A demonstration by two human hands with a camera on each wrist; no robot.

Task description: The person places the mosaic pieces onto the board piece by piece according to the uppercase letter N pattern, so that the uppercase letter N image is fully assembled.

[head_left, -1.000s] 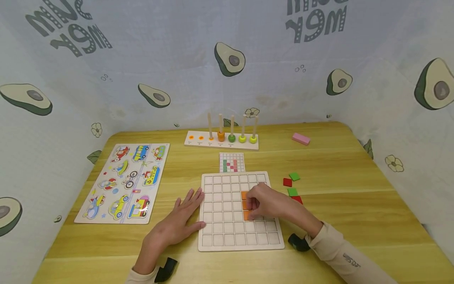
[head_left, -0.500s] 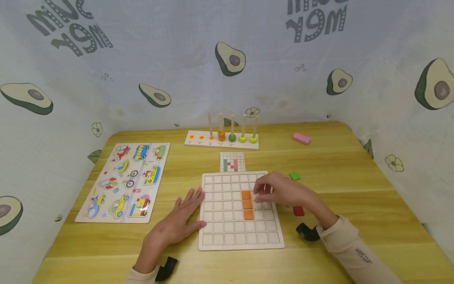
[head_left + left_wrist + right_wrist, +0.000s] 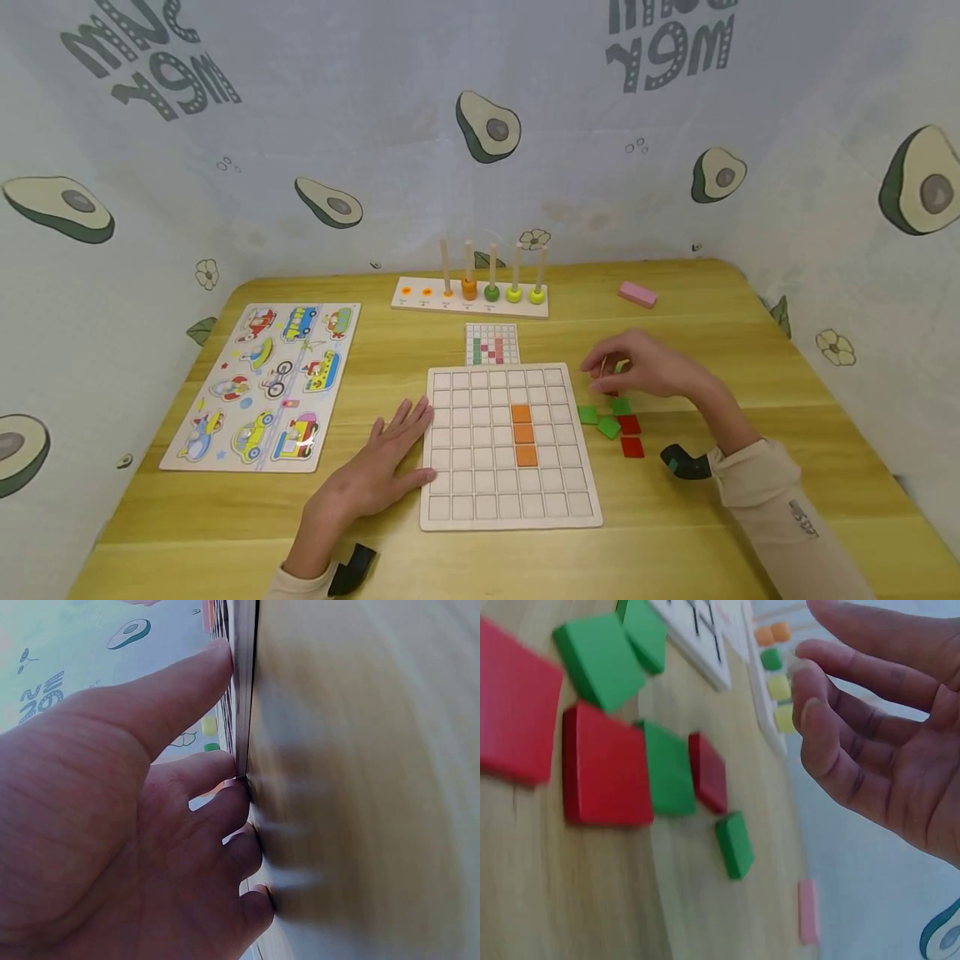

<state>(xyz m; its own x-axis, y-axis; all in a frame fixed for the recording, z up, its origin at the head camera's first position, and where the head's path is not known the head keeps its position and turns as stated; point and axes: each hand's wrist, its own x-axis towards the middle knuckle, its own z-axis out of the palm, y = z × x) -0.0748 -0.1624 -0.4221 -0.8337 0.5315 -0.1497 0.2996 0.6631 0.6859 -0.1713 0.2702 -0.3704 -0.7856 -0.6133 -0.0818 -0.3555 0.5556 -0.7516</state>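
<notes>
A pale wooden grid board (image 3: 465,483) lies in the middle of the table, with a column of three orange square tiles (image 3: 525,433) in its cells. At its left edge my left hand (image 3: 371,475) rests with spread fingers; the left wrist view shows thumb and fingertips right at the board's side. My right hand (image 3: 648,367) hovers off the board's upper right side, over loose tiles. Nothing is between its loosely bent fingers in the right wrist view. Below it lie several green tiles (image 3: 587,415) and red tiles (image 3: 632,447), some partly hidden by the hand.
A small pattern card (image 3: 491,343) sits against the board's far edge. Behind it stands a peg counter (image 3: 470,298) with coloured beads. To the left is a vehicle picture puzzle (image 3: 300,425). A pink block (image 3: 637,294) lies at the back right, before a printed cloth.
My right hand has left the orange tiles and moved right, off the board to above the loose tiles. Green tiles beside the board have come into view. The left hand stays put.
</notes>
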